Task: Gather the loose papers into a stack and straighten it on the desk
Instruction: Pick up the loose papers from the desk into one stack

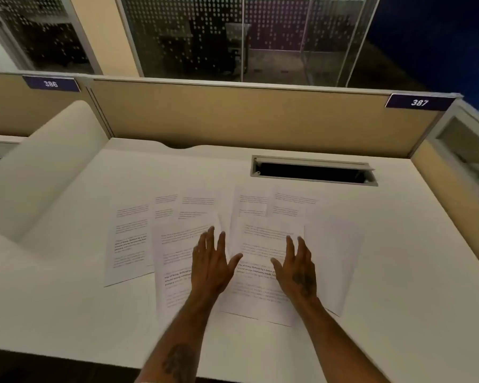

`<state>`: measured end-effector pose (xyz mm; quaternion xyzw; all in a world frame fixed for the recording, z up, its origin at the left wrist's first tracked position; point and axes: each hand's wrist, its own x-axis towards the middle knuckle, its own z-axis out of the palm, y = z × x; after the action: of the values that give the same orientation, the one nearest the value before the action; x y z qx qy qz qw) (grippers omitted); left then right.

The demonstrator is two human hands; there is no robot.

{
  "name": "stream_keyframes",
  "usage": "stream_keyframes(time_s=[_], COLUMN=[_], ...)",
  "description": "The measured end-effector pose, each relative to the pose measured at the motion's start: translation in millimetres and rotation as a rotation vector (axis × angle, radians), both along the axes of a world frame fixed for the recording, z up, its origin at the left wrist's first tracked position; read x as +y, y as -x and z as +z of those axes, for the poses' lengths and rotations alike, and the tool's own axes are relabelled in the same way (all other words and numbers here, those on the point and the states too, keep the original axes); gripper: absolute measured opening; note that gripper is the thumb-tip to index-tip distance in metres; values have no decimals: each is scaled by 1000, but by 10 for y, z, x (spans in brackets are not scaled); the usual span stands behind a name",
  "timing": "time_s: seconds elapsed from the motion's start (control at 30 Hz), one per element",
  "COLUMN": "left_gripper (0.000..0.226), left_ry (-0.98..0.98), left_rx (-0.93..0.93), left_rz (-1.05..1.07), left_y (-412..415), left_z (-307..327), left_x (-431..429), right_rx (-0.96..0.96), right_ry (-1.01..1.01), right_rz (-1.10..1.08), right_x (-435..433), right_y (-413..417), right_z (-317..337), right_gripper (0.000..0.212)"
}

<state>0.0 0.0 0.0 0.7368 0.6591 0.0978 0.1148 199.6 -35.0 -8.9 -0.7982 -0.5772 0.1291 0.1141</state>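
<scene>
Several loose printed papers (130,239) lie fanned out and overlapping across the middle of the white desk (67,313). My left hand (212,265) is spread flat, palm down, on a sheet left of centre. My right hand (297,268) is spread flat, fingers apart, on the front centre sheet (260,299). Neither hand grips a sheet. More sheets reach behind the hands towards the back, and a blank sheet (335,261) lies at the right.
A cable slot with an open lid (313,171) is set into the desk behind the papers. A tan partition (233,117) with labels 386 and 387 closes the back and right. A white curved divider (39,167) stands at the left.
</scene>
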Motion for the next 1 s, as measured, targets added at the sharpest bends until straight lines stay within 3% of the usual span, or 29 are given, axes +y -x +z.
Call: stream_keyframes(time_s=[0.17,0.4,0.53,0.67,0.77,0.9,1.0], left_gripper=[74,68,50,37,30,31,40], left_ry=[227,372,433,450,448,564,593], left_rx=[-59,-172,-271,-369,-606,-1166,-1402], left_rz=[157,233,268,270,284,299,305], left_y=[-154,-316,-343,-302,-162,239,622], left_z=[-135,-268,-288,-241,-132,191,378], left_x=[-49,4,37,95,188,224,210], right_rx=[188,312,515,676,856,1097,1180], right_ry=[128,127,69,20,-60,-84,-52], right_rz=[-289,-376,-515,-528,-456,-294,-137], right_x=[-105,-9,76,136,239,472,650], right_y=[-108,-136,-164,-198,-196,-34,198], right_z=[-192,-301,-290,-223,-57,242,413], right_gripper=[79,81,78,31,16,19,21])
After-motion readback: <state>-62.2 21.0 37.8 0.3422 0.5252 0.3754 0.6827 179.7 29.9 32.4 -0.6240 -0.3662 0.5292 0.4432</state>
